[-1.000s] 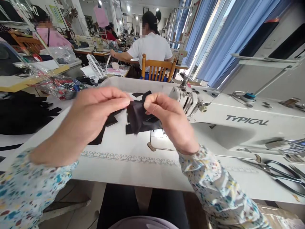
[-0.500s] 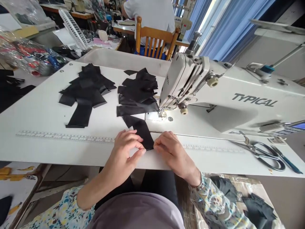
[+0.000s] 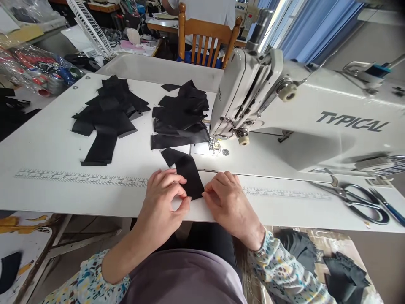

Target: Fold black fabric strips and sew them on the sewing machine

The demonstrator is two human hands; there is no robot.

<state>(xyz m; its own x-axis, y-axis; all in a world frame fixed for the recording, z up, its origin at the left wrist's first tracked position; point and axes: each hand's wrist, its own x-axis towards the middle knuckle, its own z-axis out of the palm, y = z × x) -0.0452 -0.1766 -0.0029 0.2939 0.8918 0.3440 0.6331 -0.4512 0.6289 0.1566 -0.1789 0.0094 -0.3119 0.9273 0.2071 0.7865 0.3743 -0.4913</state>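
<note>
Between my hands a black fabric strip (image 3: 190, 175) lies on the white sewing table, its upper end folded or angled to the left. My left hand (image 3: 166, 192) pinches the strip's lower left corner between thumb and forefinger. Opposite it, my right hand (image 3: 226, 200) is closed at the lower right corner, fingertips pressed together on the edge. Just beyond the strip, a pile of black fabric pieces (image 3: 182, 112) reaches to the presser foot (image 3: 213, 145) of the sewing machine (image 3: 303, 114). Farther left lies a second pile of black pieces (image 3: 109, 109).
A printed ruler scale (image 3: 79, 177) runs along the table's front. Scissors (image 3: 357, 198) and a small blue-handled tool (image 3: 389, 209) lie at the right. More black pieces (image 3: 344, 274) rest below at right. Ahead, a person sits on a wooden chair (image 3: 209, 31).
The camera view has shifted slightly, bringing the machine closer. Both hands keep their hold at the strip's lower corners, and more of the strip's upper fold shows.
</note>
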